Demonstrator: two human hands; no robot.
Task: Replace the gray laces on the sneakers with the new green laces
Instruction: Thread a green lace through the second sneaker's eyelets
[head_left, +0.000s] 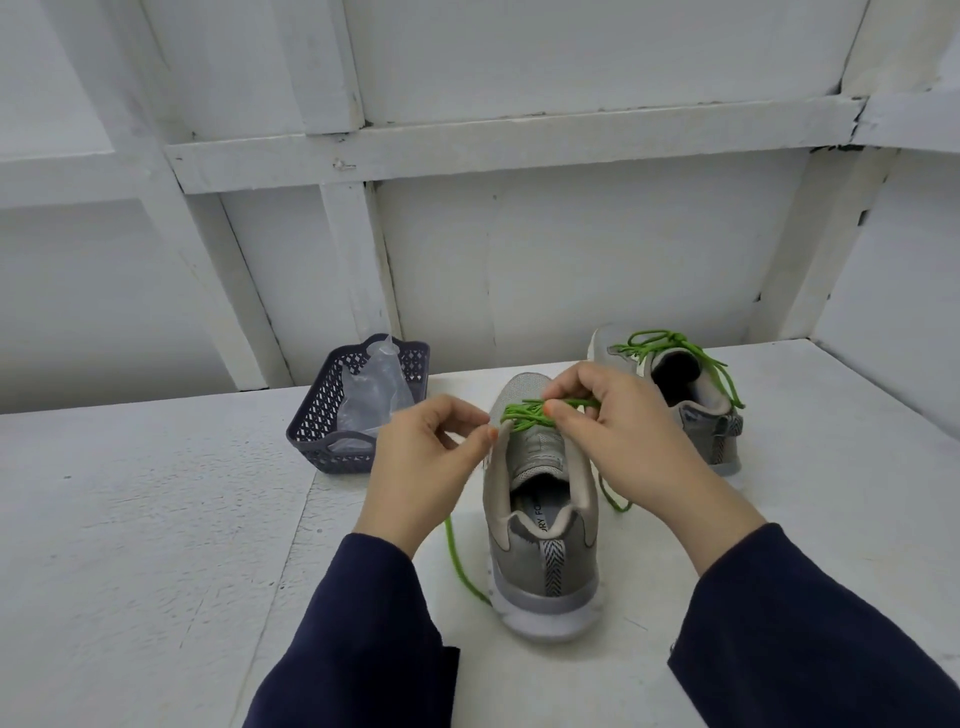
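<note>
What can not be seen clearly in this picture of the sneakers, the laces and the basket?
- Head view: upper eyelets of the near sneaker are covered by the right hand, which pinches the green lace.
- What the left hand pinches: hidden by its own fingers.
- Insole print: cut off by the heel collar.
- Basket: a crumpled clear bag hides what lies under it.
- Far sneaker: its side partly behind the right hand.
</note>
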